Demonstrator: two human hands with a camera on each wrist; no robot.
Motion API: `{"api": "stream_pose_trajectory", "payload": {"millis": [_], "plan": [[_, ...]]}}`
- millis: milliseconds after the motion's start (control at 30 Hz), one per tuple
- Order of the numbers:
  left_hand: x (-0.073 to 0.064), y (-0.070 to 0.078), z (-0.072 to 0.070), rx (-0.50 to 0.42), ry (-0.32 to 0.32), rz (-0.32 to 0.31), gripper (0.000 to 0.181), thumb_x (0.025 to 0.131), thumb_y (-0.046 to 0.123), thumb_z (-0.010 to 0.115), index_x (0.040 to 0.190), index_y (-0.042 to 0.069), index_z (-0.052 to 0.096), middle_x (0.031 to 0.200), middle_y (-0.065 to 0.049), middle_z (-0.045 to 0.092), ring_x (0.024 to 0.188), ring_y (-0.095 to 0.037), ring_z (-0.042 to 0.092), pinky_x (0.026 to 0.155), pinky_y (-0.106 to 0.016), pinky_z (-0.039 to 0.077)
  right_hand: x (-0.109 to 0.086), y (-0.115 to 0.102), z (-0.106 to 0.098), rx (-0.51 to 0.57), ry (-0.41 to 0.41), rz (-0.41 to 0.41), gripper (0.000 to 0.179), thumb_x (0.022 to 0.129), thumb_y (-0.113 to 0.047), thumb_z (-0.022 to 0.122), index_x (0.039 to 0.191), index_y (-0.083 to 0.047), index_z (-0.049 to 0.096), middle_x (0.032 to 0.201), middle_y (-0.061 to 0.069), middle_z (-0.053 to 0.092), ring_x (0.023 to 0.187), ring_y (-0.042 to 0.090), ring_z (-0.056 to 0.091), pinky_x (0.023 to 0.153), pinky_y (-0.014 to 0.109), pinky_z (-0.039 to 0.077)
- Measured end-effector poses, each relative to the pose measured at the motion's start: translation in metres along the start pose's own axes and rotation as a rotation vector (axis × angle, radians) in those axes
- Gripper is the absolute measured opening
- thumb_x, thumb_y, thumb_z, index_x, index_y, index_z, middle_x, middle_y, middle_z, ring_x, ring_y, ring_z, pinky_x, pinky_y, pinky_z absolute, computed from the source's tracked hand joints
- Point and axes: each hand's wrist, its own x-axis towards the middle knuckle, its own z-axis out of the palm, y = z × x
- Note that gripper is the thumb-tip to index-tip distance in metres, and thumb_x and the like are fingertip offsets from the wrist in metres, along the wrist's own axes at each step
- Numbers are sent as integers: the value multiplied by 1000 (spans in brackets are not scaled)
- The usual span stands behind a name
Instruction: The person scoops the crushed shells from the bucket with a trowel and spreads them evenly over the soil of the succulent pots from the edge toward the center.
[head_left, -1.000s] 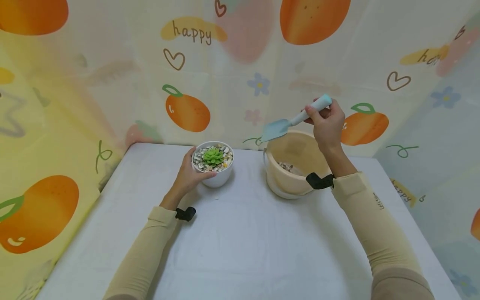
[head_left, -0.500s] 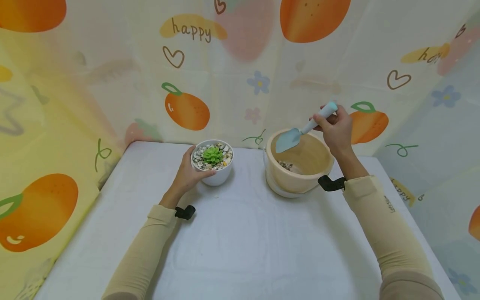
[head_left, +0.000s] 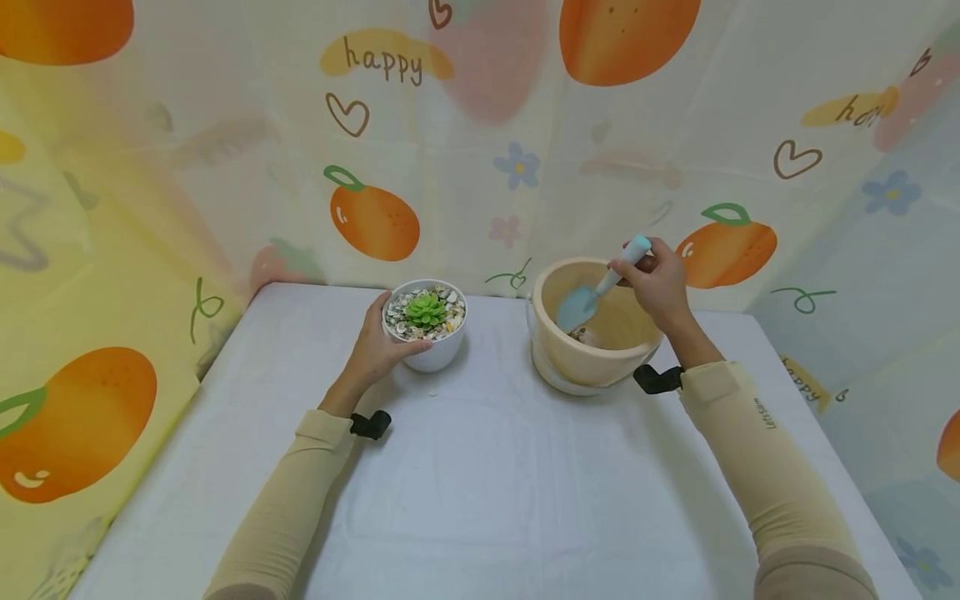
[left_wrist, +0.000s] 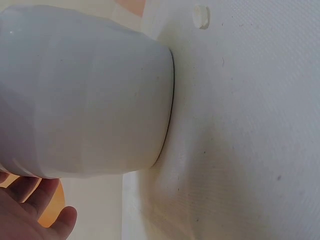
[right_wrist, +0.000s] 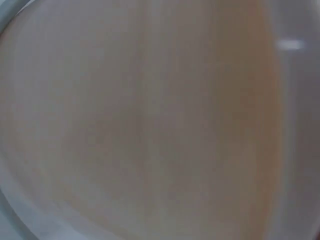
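My left hand (head_left: 381, 344) grips the white pot (head_left: 435, 358) from its left side, thumb across the front near the rim. Pebbles (head_left: 395, 323) fill the pot around a green succulent (head_left: 426, 310). In the left wrist view the smooth pot wall (left_wrist: 95, 100) fills the upper left, and its base is on the table. My right hand (head_left: 658, 283) pinches the handle of a small light-blue trowel (head_left: 577, 307). The blade points down inside the beige bucket (head_left: 573, 358), right at a small pile of pebbles (head_left: 578, 334). The bucket's outer wall (right_wrist: 150, 120) blurs across the right wrist view.
A white cloth covers the table (head_left: 480, 483). One small pale chip (left_wrist: 201, 17) lies on it close to the pot. Behind the table hangs a curtain (head_left: 465, 167) printed with oranges and hearts. A thin handle (head_left: 529, 310) hangs at the bucket's left side.
The trowel has gone from above the bucket's left rim down into it, its blade now over the pebbles. My left hand and the white pot have stayed in place.
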Motion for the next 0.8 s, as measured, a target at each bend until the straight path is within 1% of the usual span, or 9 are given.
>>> {"api": "stream_pose_trajectory", "payload": {"millis": [100, 200, 300, 367, 433, 533, 600, 667, 800], "plan": [[0, 0, 1, 1, -7, -7, 117, 72, 37, 86, 156, 12, 9, 159, -14, 21, 147, -32, 24, 118, -56, 22, -2, 6, 2, -17, -25, 30, 18, 90, 0, 65, 103, -7, 56, 81, -10, 69, 74, -1, 69, 68, 21, 58], [0, 0, 1, 4, -12, -13, 117, 72, 37, 86, 156, 12, 8, 159, -14, 21, 147, -32, 24, 118, -56, 22, -4, 10, 5, -46, -48, 74, 19, 90, 1, 63, 107, 1, 53, 79, -12, 67, 74, -2, 68, 67, 20, 58], [-1, 0, 1, 5, -12, -14, 117, 72, 38, 86, 156, 13, 8, 159, -14, 21, 147, -31, 24, 118, -56, 22, -6, 13, 8, -96, -93, 122, 25, 92, -1, 62, 110, 8, 49, 77, -14, 63, 75, -4, 66, 68, 19, 57], [-1, 0, 1, 4, -12, -14, 117, 72, 38, 86, 156, 13, 8, 159, -14, 21, 147, -31, 24, 118, -56, 22, -7, 15, 11, -137, -132, 152, 27, 93, -3, 62, 112, 9, 47, 81, -9, 63, 77, -3, 66, 71, 21, 58], [-1, 0, 1, 4, -14, -16, 117, 72, 39, 86, 156, 13, 8, 159, -14, 20, 147, -31, 24, 118, -56, 22, -7, 16, 13, -180, -167, 186, 29, 93, -4, 61, 113, 9, 46, 89, 0, 63, 80, -1, 65, 74, 24, 59], [-1, -1, 1, 6, -12, -16, 118, 72, 39, 86, 156, 13, 8, 160, -14, 20, 147, -32, 24, 118, -57, 22, -5, 16, 14, -222, -207, 244, 30, 94, -6, 60, 116, 9, 45, 100, 11, 62, 85, 6, 65, 78, 28, 59], [0, -1, 0, 5, -7, -11, 117, 72, 38, 86, 156, 13, 8, 160, -14, 20, 147, -32, 24, 118, -57, 22, -3, 15, 13, -237, -214, 280, 30, 95, -7, 60, 116, 8, 45, 104, 14, 60, 87, 9, 64, 79, 27, 59], [1, -2, 0, 2, -4, -6, 117, 72, 38, 85, 156, 13, 8, 159, -14, 21, 147, -32, 24, 118, -57, 22, -1, 14, 11, -254, -211, 310, 31, 94, -8, 61, 116, 8, 46, 103, 13, 59, 86, 10, 62, 77, 23, 58], [1, -2, 0, 2, -7, -8, 117, 72, 39, 85, 156, 13, 8, 159, -14, 20, 147, -31, 24, 118, -56, 22, 0, 13, 6, -304, -185, 350, 39, 93, -9, 64, 121, 10, 45, 104, 13, 57, 84, 12, 60, 77, 21, 57]]}}
